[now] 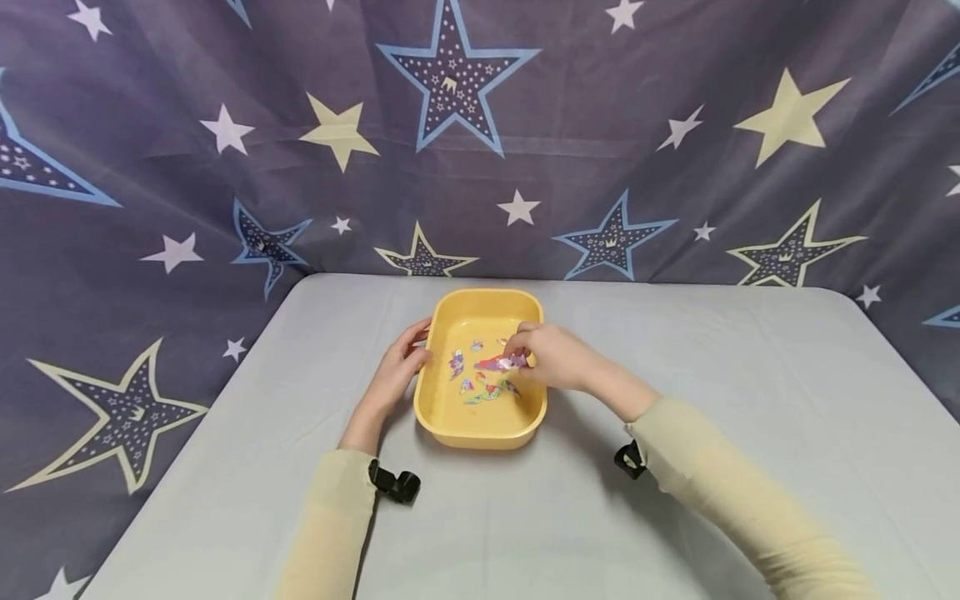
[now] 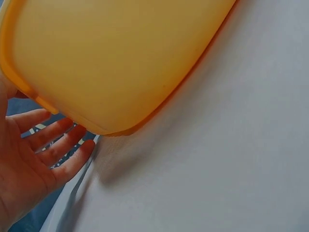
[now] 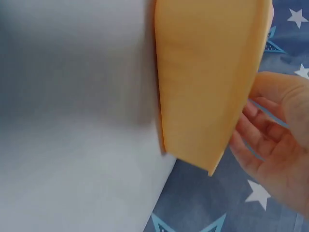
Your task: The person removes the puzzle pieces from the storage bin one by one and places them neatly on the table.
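Observation:
A yellow rectangular tub (image 1: pixel 480 437) with raised walls sits on the table, several small, colourful, shiny cut-out pieces (image 1: pixel 457 364) scattered over its floor. My left hand (image 1: pixel 393 371) is at the tub's left side, thumb by the rim. In the left wrist view, that hand's loosely spread fingers (image 2: pixel 72 166) touch the outer wall. Reaching over the right rim, my right hand (image 1: pixel 558 357) pinches a purple and red cut-out piece (image 1: pixel 495 364) low inside the tub. From the right wrist, the tub wall (image 3: pixel 207 82) hides the fingertips of this hand.
A pale grey cloth covers the table (image 1: pixel 480 533) around the tub. Behind it and along the left hangs a dark curtain (image 1: pixel 585 100) printed with stars. Black camera bands (image 1: pixel 395 483) sit on both wrists, over cream sleeves.

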The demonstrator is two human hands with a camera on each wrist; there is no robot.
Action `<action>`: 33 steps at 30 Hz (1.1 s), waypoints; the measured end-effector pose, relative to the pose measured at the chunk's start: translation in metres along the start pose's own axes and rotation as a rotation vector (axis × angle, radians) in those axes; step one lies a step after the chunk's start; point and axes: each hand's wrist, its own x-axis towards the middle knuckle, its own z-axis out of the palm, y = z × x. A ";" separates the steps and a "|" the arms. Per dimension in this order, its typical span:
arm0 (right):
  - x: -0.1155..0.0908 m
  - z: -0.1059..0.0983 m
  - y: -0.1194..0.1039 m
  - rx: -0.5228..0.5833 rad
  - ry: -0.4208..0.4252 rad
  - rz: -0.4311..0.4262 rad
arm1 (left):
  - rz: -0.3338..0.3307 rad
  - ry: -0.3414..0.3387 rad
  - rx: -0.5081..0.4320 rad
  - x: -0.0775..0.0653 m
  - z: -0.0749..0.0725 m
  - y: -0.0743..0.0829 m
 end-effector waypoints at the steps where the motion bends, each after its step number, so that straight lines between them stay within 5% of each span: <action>1: 0.000 -0.002 0.001 -0.006 0.015 0.002 | 0.002 -0.002 -0.006 0.000 0.000 0.000; 11: -0.010 -0.016 0.024 -0.042 0.119 0.035 | -0.008 -0.022 -0.053 -0.003 -0.002 0.003; 19: -0.020 -0.020 0.050 -0.077 0.123 0.117 | 0.001 -0.027 -0.035 -0.016 0.001 0.026; 33: -0.023 -0.013 0.089 -0.095 0.155 0.188 | 0.007 -0.015 -0.042 -0.002 -0.002 -0.002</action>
